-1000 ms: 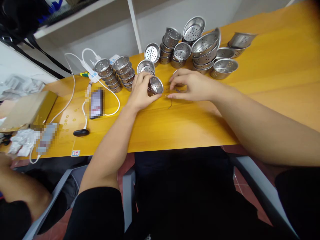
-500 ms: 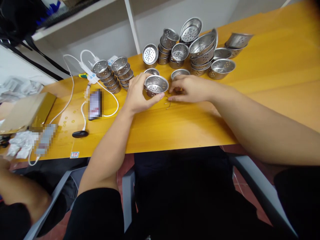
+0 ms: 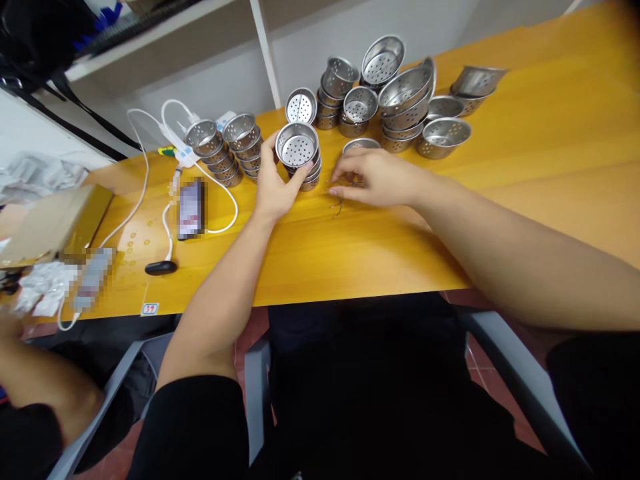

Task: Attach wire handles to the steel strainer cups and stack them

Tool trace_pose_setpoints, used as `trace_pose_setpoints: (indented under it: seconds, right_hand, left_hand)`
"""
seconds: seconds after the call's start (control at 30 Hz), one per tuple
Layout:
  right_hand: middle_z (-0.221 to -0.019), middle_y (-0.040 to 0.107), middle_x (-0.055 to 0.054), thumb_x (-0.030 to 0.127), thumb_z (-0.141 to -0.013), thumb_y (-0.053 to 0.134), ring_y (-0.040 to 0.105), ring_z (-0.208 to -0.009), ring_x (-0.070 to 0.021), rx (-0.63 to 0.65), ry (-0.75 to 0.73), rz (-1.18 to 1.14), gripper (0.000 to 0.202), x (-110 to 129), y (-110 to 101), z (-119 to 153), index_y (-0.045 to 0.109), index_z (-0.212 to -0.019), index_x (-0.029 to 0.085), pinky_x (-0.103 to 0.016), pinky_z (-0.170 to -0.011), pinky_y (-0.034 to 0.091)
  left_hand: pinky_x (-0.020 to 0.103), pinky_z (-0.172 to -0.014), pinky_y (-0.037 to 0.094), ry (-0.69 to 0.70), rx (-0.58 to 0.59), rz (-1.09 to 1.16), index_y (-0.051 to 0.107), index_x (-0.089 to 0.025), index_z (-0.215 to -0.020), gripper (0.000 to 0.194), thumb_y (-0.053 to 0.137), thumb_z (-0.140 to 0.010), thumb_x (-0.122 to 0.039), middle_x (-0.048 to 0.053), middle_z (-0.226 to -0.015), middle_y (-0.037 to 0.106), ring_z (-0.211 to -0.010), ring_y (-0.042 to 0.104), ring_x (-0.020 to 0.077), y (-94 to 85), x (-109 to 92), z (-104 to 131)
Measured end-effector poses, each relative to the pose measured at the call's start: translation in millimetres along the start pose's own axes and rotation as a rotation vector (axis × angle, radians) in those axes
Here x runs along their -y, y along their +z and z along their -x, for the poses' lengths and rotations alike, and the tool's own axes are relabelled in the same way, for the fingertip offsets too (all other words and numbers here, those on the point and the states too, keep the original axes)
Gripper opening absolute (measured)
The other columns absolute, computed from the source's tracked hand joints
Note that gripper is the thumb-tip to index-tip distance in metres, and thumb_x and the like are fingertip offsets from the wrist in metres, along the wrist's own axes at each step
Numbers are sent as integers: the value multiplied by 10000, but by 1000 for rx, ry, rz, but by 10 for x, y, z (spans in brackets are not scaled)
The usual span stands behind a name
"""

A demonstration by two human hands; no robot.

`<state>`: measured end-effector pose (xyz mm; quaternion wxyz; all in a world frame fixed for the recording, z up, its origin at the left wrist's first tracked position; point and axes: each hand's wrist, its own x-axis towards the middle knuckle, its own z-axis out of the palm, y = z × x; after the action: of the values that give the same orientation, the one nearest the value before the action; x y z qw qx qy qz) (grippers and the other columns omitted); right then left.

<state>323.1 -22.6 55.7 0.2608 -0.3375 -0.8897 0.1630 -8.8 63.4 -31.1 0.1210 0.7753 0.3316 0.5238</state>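
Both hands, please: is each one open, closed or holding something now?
Left hand: holding a perforated metal cup.
Right hand: curled near a thin wire; grip cannot be told.

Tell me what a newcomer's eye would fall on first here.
Probably the shiny, perforated metal cups, grouped along the back of the yellow table. Near the middle, the left hand holds a cup at the top of a stack, while the right hand is curled beside a thin wire. Left of them lies a phone among white cables.
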Motion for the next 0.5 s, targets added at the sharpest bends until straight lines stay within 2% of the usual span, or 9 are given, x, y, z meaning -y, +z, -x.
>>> trace_pose_setpoints:
  seconds: [0.2, 0.27, 0.33, 0.4, 0.5]
  right_hand:
    - [-1287, 845, -168, 674, -1221, 814, 816, -1171, -431, -46, -2, -9, 398, 30, 32, 0, 896, -1287, 290, -620, -1132, 675]
    - [-1426, 842, -195, 654, -1228, 810, 831, -1241, -454, -91, 16, -20, 438, 87, 45, 5, 889, -1447, 283, -653, -1180, 692]
    - [-1642, 791, -217, 632, -1238, 801, 830, -1359, -483, -152, 37, -29, 572, 169, 60, 4, 808, -1700, 295, -686, -1249, 698]
    - [-1848, 687, -212, 618, -1240, 800, 767, -1561, -526, -211, 34, -26, 740, 245, 81, -12, 666, -1910, 334, -727, -1357, 668]
    - [-2035, 524, -165, 635, -1227, 820, 543, -1861, -559, -261, -29, -13, 867, 289, 123, -62, 570, -2021, 392, -773, -1545, 520]
  left_hand:
    - [593, -1468, 641, -34, 50, 47, 479, -377, -1780, 1033, 836, -1070, -1036, 170, -1784, 705, -1675, 784, 374, 22, -46, 2]
    - [588, -1440, 665, -24, 72, 66, 473, -374, -1783, 997, 829, -1099, -1005, 175, -1778, 709, -1657, 800, 370, 15, -34, 6]
    - [592, -1439, 668, -7, 105, 73, 448, -374, -1813, 1002, 838, -1114, -977, 180, -1796, 694, -1678, 789, 375, 16, -5, 18]
    - [599, -1470, 648, 14, 133, 68, 389, -384, -1868, 1092, 885, -1089, -967, 186, -1846, 658, -1736, 749, 387, 28, 32, 33]
    - [599, -1495, 635, 22, 154, 75, 352, -401, -1910, 1143, 921, -1079, -942, 179, -1871, 647, -1762, 727, 383, 56, 69, 47]
